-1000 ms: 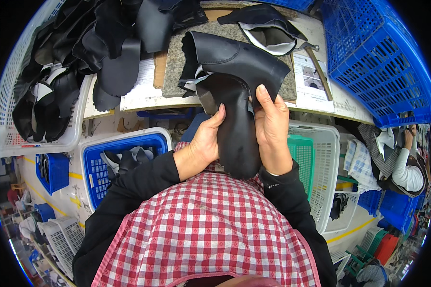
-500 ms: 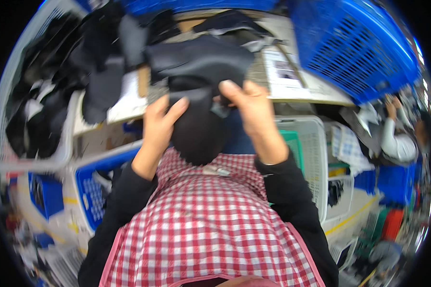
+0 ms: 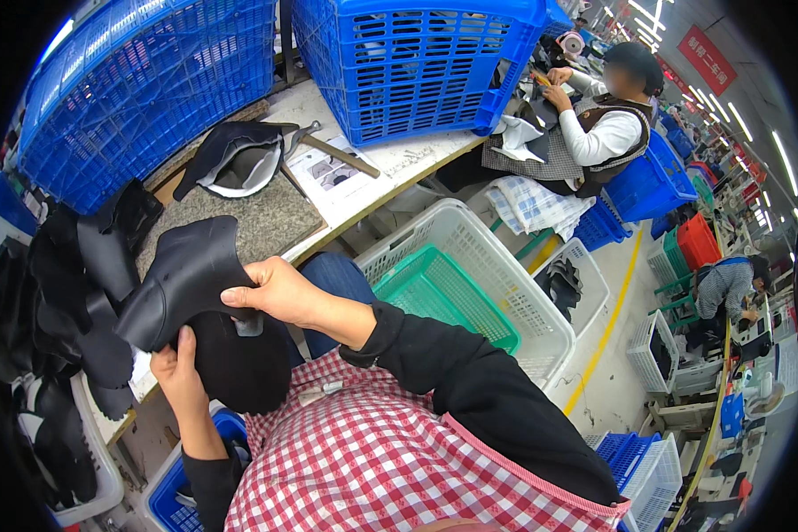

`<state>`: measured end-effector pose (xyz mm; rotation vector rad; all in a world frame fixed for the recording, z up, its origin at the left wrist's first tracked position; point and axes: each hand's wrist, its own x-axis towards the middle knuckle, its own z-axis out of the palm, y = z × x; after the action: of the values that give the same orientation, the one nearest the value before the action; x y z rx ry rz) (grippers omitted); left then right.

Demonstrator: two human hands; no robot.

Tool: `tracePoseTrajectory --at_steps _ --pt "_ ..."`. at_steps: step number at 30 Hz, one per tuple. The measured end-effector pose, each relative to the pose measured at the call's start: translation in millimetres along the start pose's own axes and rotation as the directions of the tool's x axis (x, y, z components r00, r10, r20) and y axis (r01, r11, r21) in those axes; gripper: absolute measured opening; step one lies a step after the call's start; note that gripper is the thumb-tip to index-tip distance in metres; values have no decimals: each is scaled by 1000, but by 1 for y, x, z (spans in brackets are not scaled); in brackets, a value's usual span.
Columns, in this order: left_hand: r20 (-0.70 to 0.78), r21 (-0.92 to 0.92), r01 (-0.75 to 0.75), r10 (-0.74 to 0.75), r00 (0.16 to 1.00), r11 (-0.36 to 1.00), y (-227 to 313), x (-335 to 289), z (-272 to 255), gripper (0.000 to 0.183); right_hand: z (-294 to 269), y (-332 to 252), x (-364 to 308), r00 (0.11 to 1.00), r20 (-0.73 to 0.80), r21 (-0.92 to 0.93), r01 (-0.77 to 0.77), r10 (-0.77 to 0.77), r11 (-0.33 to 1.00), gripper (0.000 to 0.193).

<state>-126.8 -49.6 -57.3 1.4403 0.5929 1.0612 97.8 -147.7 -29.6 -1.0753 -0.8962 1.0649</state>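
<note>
A black shoe upper [image 3: 184, 277], smooth on top with a dull black flap hanging below, is held between my two hands in front of my checked apron. My left hand [image 3: 184, 379] pinches its lower left edge, thumb up. On the right side, my right hand [image 3: 279, 293] grips the edge with its thumb on the smooth face; a small greyish tab shows just under it. The fingers behind the piece are hidden. Beyond it on the bench, another dark upper with a pale lining [image 3: 244, 168] lies on a grey speckled board [image 3: 262, 217].
Black cut pieces [image 3: 97, 266] heap up at the left. Blue crates [image 3: 434, 75] stand along the bench's back. A wooden stick [image 3: 341, 156] lies across a printed sheet [image 3: 328, 182]. Right of my legs, a white basket [image 3: 541, 332] holds a green one [image 3: 448, 297]. A co-worker [image 3: 607, 124] sits further right.
My view has swung to the right, bringing the co-worker and aisle into sight. The shoe upper stays in both hands; it now lies tilted, with its smooth face more fully in sight.
</note>
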Motion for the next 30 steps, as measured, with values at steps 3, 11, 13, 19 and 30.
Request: tracePoseTrajectory --at_steps 3,11,13,19,30 --pt "229 -5 163 -157 961 987 26 -8 -34 34 -26 -59 -5 977 195 -297 147 -91 943 21" --pt "149 -62 300 -289 946 952 13 15 -80 41 -23 -89 -40 455 890 -451 885 9 -112 13" --pt "488 40 560 -505 712 828 -7 7 -54 51 -16 -55 -49 403 907 -375 904 122 -204 14" --pt "425 807 324 -866 261 494 -32 -3 -4 52 -35 -17 -51 399 916 -372 880 35 -297 12" --pt "378 771 -170 -226 898 614 -70 -43 47 44 -50 9 -49 507 862 -500 844 -15 -193 11"
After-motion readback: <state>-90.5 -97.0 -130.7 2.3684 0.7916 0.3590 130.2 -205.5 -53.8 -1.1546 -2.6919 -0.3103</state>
